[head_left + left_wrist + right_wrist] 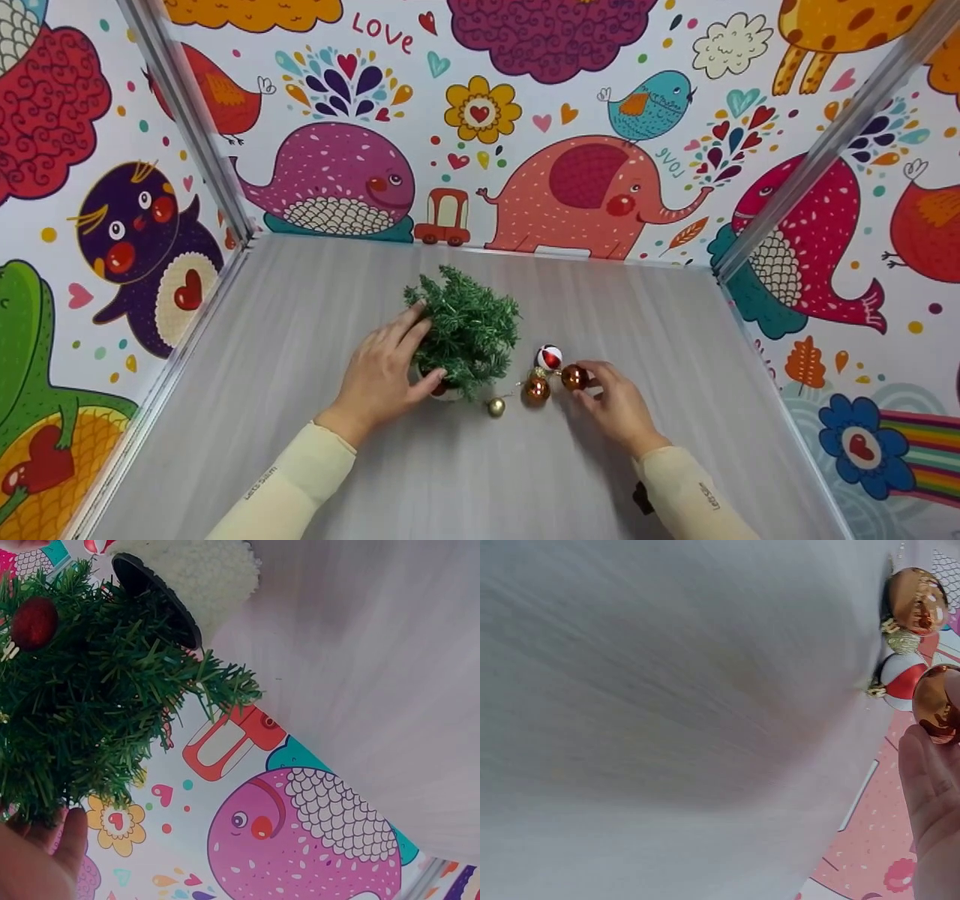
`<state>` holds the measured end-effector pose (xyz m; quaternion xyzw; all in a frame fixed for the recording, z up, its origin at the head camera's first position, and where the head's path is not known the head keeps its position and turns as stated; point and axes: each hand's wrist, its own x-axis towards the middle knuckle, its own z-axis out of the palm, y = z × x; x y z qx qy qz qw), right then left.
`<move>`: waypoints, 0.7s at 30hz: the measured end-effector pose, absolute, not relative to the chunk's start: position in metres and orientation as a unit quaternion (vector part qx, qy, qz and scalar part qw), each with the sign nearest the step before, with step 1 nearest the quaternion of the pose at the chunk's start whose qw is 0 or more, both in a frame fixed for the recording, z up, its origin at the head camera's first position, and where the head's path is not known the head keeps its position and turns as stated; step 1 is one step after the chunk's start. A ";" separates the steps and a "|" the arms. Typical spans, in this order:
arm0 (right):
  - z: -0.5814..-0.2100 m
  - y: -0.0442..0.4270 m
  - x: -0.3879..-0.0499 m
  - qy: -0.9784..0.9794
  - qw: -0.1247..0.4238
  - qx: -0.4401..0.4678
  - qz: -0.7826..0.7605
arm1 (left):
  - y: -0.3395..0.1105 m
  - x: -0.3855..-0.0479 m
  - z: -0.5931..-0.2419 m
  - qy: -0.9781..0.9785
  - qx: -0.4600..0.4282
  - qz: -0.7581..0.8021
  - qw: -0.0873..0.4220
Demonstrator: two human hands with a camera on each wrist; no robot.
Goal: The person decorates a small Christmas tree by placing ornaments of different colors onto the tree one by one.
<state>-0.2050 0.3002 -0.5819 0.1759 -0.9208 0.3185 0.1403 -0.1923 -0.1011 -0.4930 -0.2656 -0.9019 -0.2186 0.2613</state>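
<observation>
A small artificial Christmas tree (469,322) stands on the table. My left hand (386,367) touches its left side, with fingers spread against the branches and the thumb low near the base. In the left wrist view, a dark red bauble (34,623) hangs among the needles, and the base has a white fleecy cover (217,585). My right hand (619,405) pinches a shiny copper bauble (574,377) between thumb and fingers. Beside it lie another copper bauble (536,390), a red-and-white bauble (550,358) and a small gold bauble (496,406).
Printed cartoon panels (480,112) wall in the grey wood-grain table (337,277) at the back and sides. Metal rails (199,127) stand at the back corners. A small dark object (643,498) shows by the right sleeve.
</observation>
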 end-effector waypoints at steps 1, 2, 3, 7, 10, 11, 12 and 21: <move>-0.580 0.300 -0.204 -0.920 0.138 0.175 0.321 | -0.101 -0.192 -0.493 -0.902 -0.265 -0.219 0.260; -0.577 0.300 -0.204 -0.920 0.134 0.173 0.324 | -0.101 -0.192 -0.493 -0.902 -0.265 -0.219 0.259; -0.575 0.300 -0.203 -0.921 0.131 0.172 0.324 | -0.101 -0.192 -0.493 -0.902 -0.265 -0.220 0.260; -0.566 0.299 -0.199 -0.920 0.128 0.177 0.326 | -0.100 -0.193 -0.493 -0.900 -0.266 -0.221 0.264; -0.558 0.296 -0.196 -0.914 0.132 0.195 0.332 | -0.100 -0.194 -0.494 -0.898 -0.268 -0.221 0.269; -0.556 0.294 -0.194 -0.911 0.134 0.203 0.334 | -0.100 -0.194 -0.495 -0.898 -0.268 -0.221 0.270; -0.554 0.292 -0.193 -0.907 0.137 0.212 0.337 | -0.100 -0.194 -0.495 -0.897 -0.269 -0.222 0.271; -0.535 0.269 -0.186 -0.872 0.167 0.301 0.348 | -0.099 -0.194 -0.494 -0.893 -0.273 -0.222 0.280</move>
